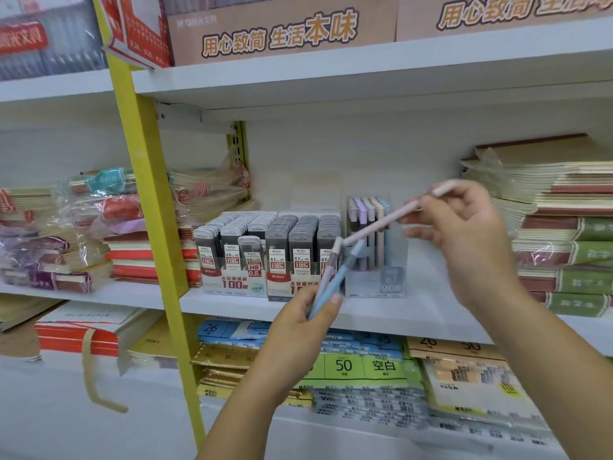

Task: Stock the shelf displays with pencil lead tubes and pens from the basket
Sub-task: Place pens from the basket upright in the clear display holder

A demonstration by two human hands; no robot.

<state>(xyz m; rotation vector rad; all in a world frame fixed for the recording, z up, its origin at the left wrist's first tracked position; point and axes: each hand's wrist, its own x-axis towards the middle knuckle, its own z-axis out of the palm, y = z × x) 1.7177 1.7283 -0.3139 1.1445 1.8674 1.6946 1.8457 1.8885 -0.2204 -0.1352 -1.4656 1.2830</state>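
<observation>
A pink pen [381,224] is pinched between the thumb and fingertips of the right hand [464,234]. It is held on a slant, its upper end showing past the fingers and its lower end pointing down to the left. Two more pens are gripped in the curled fingers of the left hand [298,323]: a blue pen [343,270] and, just beside it, a paler pen [331,260]. Both are pointed upward and tilted to the right. The lower end of the pink pen is brought against the tops of these two, but blur makes it impossible to tell whether they touch.

Behind the held pens, a clear pen box [396,254] is set on the white shelf [414,313], with pastel pens [368,210] standing upright in it. Just to its left, two trays are placed side by side, the left tray [232,285] and the right tray [280,288]. Both are packed with rows of upright pencil lead tubes [298,234].

The shelf is bordered on the left by a yellow post [146,194]. Stacked notebooks [564,207] are piled at the right and wrapped notebook packs [109,210] beyond the post. Paper packs [365,365] are laid on the shelf below, and a cardboard box [282,31] is seen on the shelf above.
</observation>
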